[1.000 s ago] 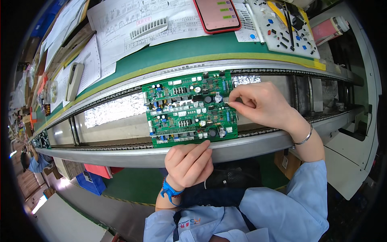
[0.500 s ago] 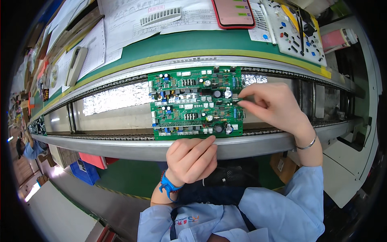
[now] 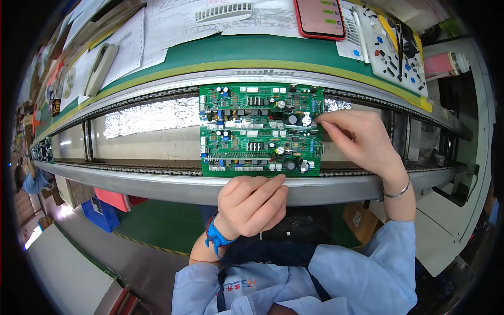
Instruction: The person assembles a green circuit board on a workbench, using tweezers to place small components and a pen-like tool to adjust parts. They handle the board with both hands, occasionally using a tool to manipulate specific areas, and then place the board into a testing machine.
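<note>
Conveyor rails (image 3: pixel 157 181) carry a green circuit board (image 3: pixel 260 128); right hand (image 3: pixel 362 139) pinches a small part at its edge; left hand (image 3: pixel 252 202) rests curled, holding nothing, on the front rail.

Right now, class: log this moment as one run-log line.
left hand: resting on rail | right hand: fingertips at circuit board right edge

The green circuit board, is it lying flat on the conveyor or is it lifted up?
Lying flat: the green circuit board spans both conveyor rails, component side up; the right hand touches only its right edge.
</note>
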Tool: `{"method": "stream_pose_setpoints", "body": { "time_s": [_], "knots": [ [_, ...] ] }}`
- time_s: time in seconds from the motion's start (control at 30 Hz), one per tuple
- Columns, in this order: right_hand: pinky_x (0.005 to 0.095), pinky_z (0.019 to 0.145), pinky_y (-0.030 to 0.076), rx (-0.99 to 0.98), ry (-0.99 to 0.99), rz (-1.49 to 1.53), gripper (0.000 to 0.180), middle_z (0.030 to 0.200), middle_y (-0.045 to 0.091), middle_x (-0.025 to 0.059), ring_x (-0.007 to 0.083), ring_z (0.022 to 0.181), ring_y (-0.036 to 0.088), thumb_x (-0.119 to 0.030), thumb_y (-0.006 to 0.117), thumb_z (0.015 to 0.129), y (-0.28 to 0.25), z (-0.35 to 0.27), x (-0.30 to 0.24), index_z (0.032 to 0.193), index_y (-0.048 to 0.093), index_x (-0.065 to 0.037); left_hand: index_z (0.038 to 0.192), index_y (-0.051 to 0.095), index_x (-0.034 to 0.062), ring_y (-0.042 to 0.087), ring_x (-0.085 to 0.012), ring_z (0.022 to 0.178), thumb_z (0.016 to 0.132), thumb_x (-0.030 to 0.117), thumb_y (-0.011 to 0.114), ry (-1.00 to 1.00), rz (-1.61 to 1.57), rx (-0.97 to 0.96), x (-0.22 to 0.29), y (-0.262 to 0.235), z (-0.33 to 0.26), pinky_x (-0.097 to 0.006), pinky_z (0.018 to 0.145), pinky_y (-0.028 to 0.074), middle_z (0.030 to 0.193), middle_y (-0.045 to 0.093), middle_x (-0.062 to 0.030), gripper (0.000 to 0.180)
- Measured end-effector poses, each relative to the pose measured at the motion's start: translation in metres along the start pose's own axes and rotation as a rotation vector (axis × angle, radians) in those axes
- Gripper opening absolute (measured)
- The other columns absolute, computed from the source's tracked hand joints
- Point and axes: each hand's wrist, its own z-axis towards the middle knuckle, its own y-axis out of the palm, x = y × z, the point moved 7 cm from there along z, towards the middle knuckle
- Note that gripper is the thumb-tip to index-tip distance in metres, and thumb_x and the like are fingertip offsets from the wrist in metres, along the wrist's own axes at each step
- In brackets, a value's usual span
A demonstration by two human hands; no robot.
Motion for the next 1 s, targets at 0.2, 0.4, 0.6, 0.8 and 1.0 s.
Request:
{"method": "stream_pose_setpoints", "body": {
  "time_s": [0.2,0.4,0.6,0.8,1.0],
  "knots": [
    [0.0305,0.048,0.041,0.035,-0.064,-0.027,0.011,0.065,0.059,0.0076,0.0216,0.052,0.055,-0.004,0.068,0.076,-0.011,0.003,-0.018,0.087,0.067,-0.003,0.086,0.065,0.0039,0.061,-0.0189,0.073,0.061,0.004,0.067,-0.025,-0.02,-0.013,0.002,-0.002,0.0,-0.028,0.062,0.047,0.093,0.068,-0.0079,0.025],
    [0.0325,0.058,0.038,0.107,-0.24,-0.138,0.018,0.07,0.047,0.0041,0.0206,0.064,0.049,-0.004,0.072,0.068,-0.002,0.003,-0.034,0.085,0.066,-0.006,0.086,0.064,0.004,0.062,-0.0198,0.072,0.06,0.001,0.066,-0.034,-0.032,-0.002,0.001,-0.002,-0.001,-0.029,0.062,0.047,0.092,0.068,-0.0081,0.027],
    [0.0291,0.057,0.033,0.146,-0.29,-0.237,0.029,0.075,0.041,0.0025,0.0184,0.069,0.041,-0.001,0.074,0.063,0.003,0.003,-0.042,0.091,0.07,-0.008,0.087,0.064,0.0038,0.062,-0.0198,0.071,0.06,0.001,0.066,-0.029,-0.029,0.007,0.001,-0.001,0.0,-0.029,0.061,0.047,0.091,0.068,-0.0083,0.027],
    [0.0286,0.058,0.033,0.166,-0.31,-0.245,0.029,0.075,0.041,0.0026,0.0186,0.07,0.041,0.0,0.074,0.064,0.004,0.001,-0.044,0.092,0.07,-0.009,0.086,0.064,0.0037,0.061,-0.0181,0.071,0.062,0.007,0.068,0.007,-0.005,0.031,0.002,-0.002,-0.002,-0.027,0.06,0.046,0.091,0.067,-0.0081,0.024],
    [0.0289,0.059,0.033,0.178,-0.311,-0.264,0.026,0.075,0.041,0.0029,0.0185,0.07,0.041,0.001,0.072,0.068,0.005,0.002,-0.044,0.092,0.07,-0.01,0.084,0.064,0.0037,0.06,-0.0175,0.071,0.062,0.009,0.069,0.022,0.018,0.085,0.001,-0.002,-0.004,-0.027,0.059,0.045,0.089,0.065,-0.0073,0.023]
  ]
}}
